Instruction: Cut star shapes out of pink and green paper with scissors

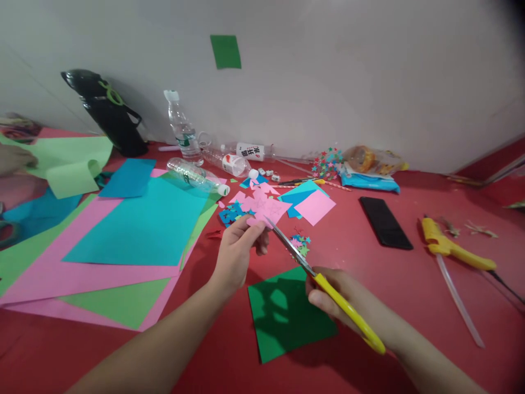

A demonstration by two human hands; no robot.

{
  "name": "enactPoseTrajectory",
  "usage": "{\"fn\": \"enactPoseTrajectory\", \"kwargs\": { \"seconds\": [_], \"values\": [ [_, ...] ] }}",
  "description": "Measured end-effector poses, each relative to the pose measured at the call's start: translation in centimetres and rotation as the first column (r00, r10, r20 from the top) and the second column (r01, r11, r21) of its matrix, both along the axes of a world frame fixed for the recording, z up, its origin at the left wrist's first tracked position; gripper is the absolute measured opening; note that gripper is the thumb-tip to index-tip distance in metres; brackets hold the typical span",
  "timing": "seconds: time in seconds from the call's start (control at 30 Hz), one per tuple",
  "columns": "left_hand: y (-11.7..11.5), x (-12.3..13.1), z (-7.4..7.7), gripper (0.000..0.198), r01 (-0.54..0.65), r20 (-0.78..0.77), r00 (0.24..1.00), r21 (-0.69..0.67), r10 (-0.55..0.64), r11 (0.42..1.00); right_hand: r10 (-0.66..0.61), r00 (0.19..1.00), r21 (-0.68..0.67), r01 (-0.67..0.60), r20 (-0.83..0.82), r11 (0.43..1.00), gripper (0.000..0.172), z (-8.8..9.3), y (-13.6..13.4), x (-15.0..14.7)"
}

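Note:
My left hand (pixel 238 251) pinches a pink paper piece (pixel 268 209) with star shapes cut out of it, held above the red table (pixel 410 273). Yellow-handled scissors (pixel 328 284) are gripped in my right hand (pixel 336 298), and their metal blades reach up to the lower edge of the pink piece. Below both hands lies a dark green paper square (pixel 287 317). A small heap of cut paper stars (pixel 301 243) sits just right of the blades.
Large pink, blue and green sheets (pixel 135 230) cover the table's left. Plastic bottles (pixel 182 128) and a black jug (pixel 109 112) stand by the wall. A black phone (pixel 385 221) and a yellow glue gun (pixel 451 246) lie at right. Another person's hand (pixel 14 158) shows at far left.

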State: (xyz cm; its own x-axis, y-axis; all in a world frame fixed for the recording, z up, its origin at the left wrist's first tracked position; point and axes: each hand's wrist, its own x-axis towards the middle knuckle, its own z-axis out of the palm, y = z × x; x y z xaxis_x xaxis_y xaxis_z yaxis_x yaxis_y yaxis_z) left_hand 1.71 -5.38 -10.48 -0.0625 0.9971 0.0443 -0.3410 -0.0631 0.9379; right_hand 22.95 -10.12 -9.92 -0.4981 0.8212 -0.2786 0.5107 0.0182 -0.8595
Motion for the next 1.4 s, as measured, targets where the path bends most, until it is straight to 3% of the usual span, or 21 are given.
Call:
{"fn": "enactPoseTrajectory", "kwargs": {
  "seconds": [0.23,0.93,1.17,1.4],
  "values": [
    [-0.3,0.0,0.3,0.016,0.012,-0.006,1.000,-0.036,-0.013,0.999,-0.019,0.991,-0.042,0.013,-0.132,0.999,0.062,0.1,-0.3,-0.2],
    [-0.7,0.5,0.0,0.017,-0.012,0.032,0.999,-0.054,0.013,0.998,-0.054,0.995,-0.032,0.051,-0.086,0.998,0.064,0.2,-0.7,-0.7],
    [-0.7,0.6,-0.1,0.018,-0.013,0.017,1.000,-0.046,0.014,0.999,-0.155,0.971,-0.205,0.116,-0.183,0.972,0.060,-0.9,-1.0,-0.6],
    [-0.7,0.4,0.0,0.022,-0.001,-0.020,1.000,-0.031,0.000,1.000,-0.185,0.963,-0.187,0.149,-0.193,0.971,0.058,-1.7,-1.2,-0.4]
  ]
}}
